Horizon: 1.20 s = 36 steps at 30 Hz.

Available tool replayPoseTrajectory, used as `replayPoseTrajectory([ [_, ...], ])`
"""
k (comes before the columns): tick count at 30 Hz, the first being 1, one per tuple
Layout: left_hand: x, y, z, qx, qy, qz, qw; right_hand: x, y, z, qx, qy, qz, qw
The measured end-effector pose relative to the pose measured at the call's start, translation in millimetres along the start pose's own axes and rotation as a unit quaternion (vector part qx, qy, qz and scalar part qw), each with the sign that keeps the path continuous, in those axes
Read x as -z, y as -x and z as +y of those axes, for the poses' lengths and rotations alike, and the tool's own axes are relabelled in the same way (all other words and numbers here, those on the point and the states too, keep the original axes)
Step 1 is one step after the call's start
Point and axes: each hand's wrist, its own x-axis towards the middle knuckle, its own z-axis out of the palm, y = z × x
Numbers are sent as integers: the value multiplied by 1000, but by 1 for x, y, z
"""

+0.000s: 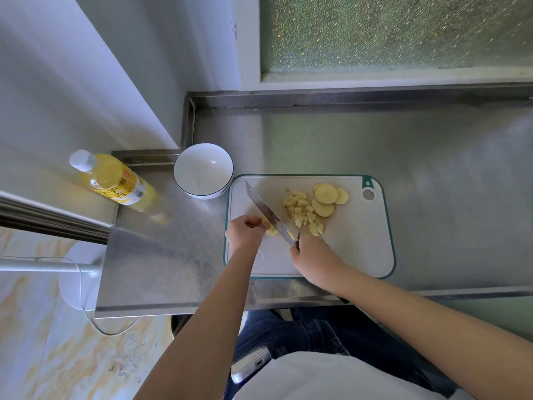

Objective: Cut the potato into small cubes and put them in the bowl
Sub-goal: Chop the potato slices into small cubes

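Note:
On the white cutting board (pixel 354 246), my left hand (pixel 245 230) holds a small piece of potato (pixel 271 231) with curled fingers. My right hand (pixel 313 256) grips the handle of a knife (pixel 266 212), whose blade lies against that piece. A heap of potato cubes (pixel 304 212) sits in the middle of the board. Three round potato slices (pixel 327 197) lie just beyond the cubes. The white bowl (pixel 203 170) stands off the board's far left corner with nothing in it.
A bottle of yellow liquid (pixel 115 180) lies to the left of the bowl on the steel counter (pixel 432 157). A wall and a frosted window (pixel 398 30) close the back. The counter's front edge runs just below the board.

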Motion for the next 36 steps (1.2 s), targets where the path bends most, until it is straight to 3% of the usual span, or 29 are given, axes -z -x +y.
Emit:
replayPoseTrajectory([
  [15,2,1,2,10,8,1,1000,-9,-10,-3,-28,24,-25,999],
  [31,5,5,-5,-60,-4,-4,998,-12,-11,7,-6,11,15,1000],
  [36,6,7,-9,-44,18,-4,999,-10,-11,8,3,9,18,1000],
])
